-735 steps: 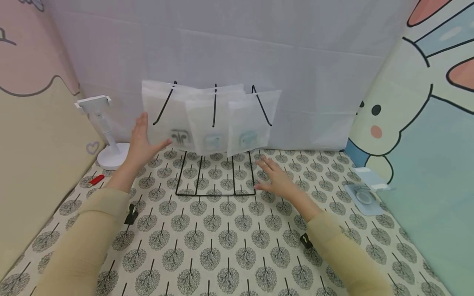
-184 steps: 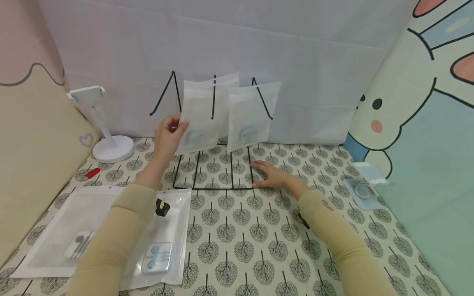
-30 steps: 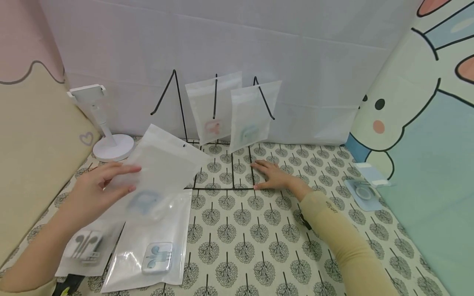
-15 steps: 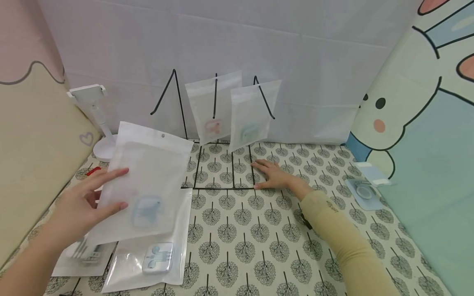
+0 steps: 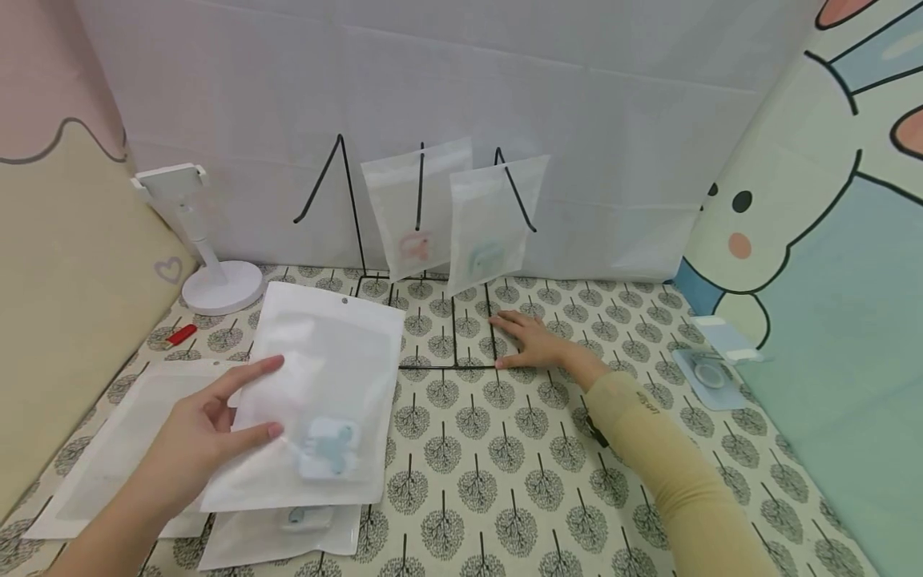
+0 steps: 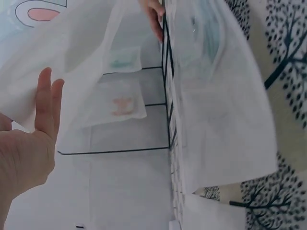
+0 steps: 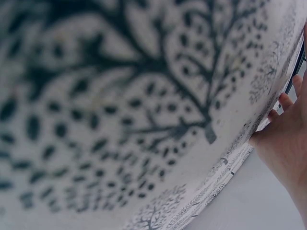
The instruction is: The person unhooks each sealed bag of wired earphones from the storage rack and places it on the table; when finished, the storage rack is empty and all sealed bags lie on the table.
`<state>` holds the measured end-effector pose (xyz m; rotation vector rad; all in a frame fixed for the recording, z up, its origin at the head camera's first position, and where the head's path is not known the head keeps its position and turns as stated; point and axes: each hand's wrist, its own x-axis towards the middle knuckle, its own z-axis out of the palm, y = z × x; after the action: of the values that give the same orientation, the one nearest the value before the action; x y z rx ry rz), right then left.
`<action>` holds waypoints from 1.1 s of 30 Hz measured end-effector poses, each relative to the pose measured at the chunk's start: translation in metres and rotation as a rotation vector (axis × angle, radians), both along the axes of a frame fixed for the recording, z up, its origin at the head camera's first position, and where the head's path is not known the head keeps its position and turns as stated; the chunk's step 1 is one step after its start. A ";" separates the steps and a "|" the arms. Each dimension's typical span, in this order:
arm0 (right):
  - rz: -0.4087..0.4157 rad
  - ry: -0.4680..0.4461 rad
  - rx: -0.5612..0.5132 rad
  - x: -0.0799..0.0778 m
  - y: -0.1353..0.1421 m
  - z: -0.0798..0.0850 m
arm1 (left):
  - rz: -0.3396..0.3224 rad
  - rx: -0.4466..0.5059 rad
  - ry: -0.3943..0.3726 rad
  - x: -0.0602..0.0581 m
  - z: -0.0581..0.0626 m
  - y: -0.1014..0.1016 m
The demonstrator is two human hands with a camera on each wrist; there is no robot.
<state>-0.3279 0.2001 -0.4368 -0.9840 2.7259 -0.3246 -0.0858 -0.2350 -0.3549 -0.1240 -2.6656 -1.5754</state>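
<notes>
My left hand (image 5: 202,429) pinches the left edge of a frosted white zip bag (image 5: 324,344), thumb and index finger showing on its front. Blue earphones (image 5: 332,449) in a small case show through its lower part. The bag overlaps another zip bag (image 5: 288,541) beneath it; a third bag (image 5: 137,433) lies to the left. In the left wrist view, the hand (image 6: 29,158) has its fingers against white bag film. My right hand (image 5: 534,343) rests at the right side of the black wire rack's base (image 5: 476,368), fingers loosely extended; the right wrist view catches this hand (image 7: 285,143) at its edge.
On the rack hang a bag with pink earphones (image 5: 392,192) and a bag with teal ones (image 5: 483,216); the left hook (image 5: 322,174) is bare. A white phone stand (image 5: 219,288) and small red object (image 5: 180,335) are left, a folding stand (image 5: 710,377) right.
Several bags hung on the rack at first; two still hang. My left hand took the blue-earphone bag from the middle hook, carried it left and forward, and lowered it over the others. Right hand stays put.
</notes>
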 end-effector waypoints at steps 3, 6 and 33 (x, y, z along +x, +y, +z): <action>-0.001 0.001 0.009 -0.001 0.001 0.000 | -0.005 0.058 -0.046 0.001 -0.007 0.007; 0.001 0.000 0.008 -0.001 0.001 0.000 | -0.009 0.132 -0.090 0.001 -0.015 0.015; 0.002 0.013 -0.002 -0.003 0.000 -0.001 | -0.012 0.468 -0.376 -0.005 -0.042 0.097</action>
<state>-0.3309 0.2002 -0.4375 -0.9922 2.7370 -0.3219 -0.0909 -0.1379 -0.3965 0.1911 -2.4337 -2.3771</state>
